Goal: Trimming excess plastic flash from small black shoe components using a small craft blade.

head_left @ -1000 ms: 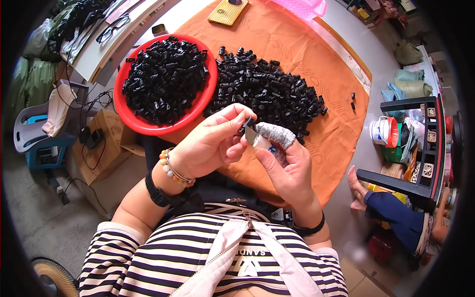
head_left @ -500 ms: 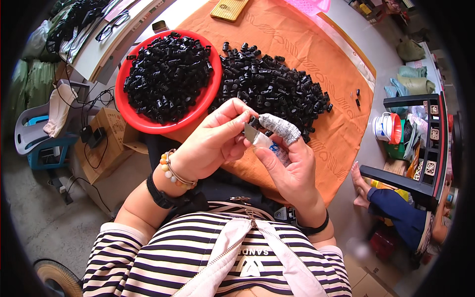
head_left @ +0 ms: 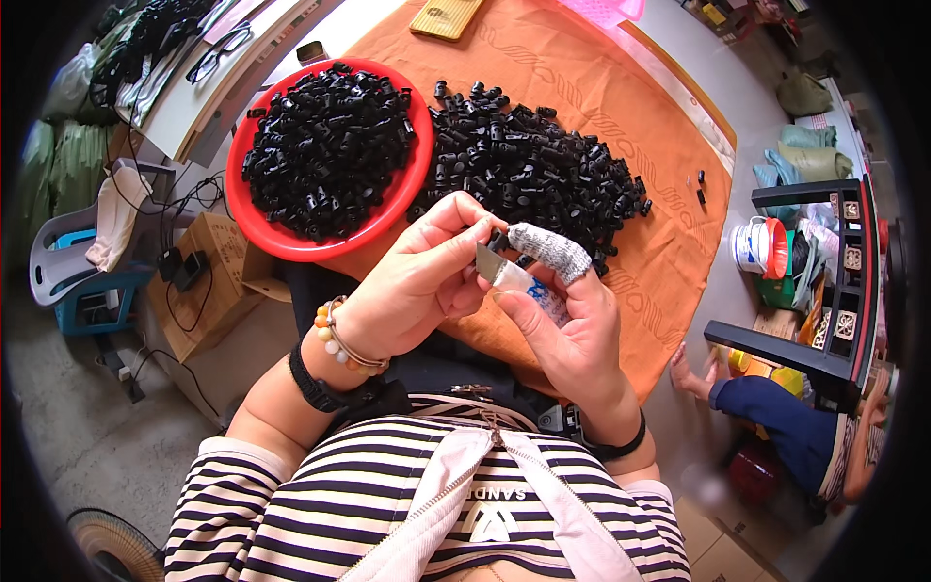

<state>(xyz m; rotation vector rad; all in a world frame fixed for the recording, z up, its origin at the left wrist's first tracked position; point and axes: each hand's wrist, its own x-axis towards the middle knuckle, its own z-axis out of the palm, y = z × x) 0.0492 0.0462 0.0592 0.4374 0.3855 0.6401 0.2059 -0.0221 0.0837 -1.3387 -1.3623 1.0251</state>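
Observation:
My left hand pinches a small black plastic piece between thumb and fingers; most of it is hidden. Close against it is the short metal blade of a knife, whose white and blue wrapped handle is gripped in my right hand. A grey knitted sleeve covers that hand's index finger. Beyond my hands, a heap of similar black pieces lies on an orange cloth. To its left, a red basin is filled with more of them.
A yellow ridged board lies at the cloth's far edge. Glasses rest on a white surface at far left, above cables and a cardboard box. On the right, a dark wooden frame stands beside another person's leg.
My hands keep almost the same pose, and the blade has shifted slightly left. At right, the other person's foot and leg have moved left and down a little.

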